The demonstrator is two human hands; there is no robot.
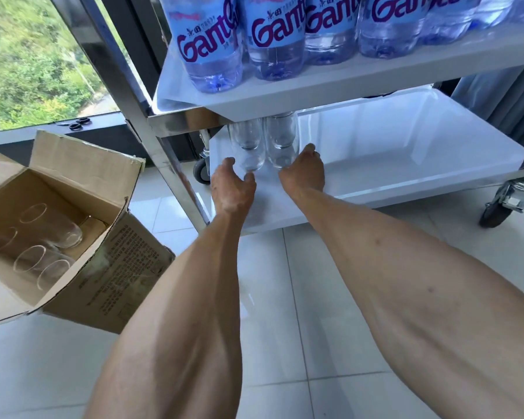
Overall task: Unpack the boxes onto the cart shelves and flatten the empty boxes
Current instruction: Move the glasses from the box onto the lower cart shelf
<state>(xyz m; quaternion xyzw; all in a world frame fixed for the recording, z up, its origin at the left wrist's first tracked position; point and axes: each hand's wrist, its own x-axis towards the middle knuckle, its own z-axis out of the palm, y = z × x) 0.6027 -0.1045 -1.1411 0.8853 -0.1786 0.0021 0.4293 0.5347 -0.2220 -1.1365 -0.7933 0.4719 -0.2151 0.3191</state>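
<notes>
A steel cart has a white lower shelf where clear drinking glasses stand at its left end, two in front and more behind them. My left hand curls round the front left glass. My right hand curls round the front right glass. Both glasses sit on the shelf surface. On the floor at the left, an open cardboard box holds several more glasses lying on their sides.
Large blue-labelled water bottles fill the cart's upper shelf, which overhangs the glasses. A steel cart leg stands between the box and the shelf. Caster wheels rest on the white tile floor. A window is behind the box.
</notes>
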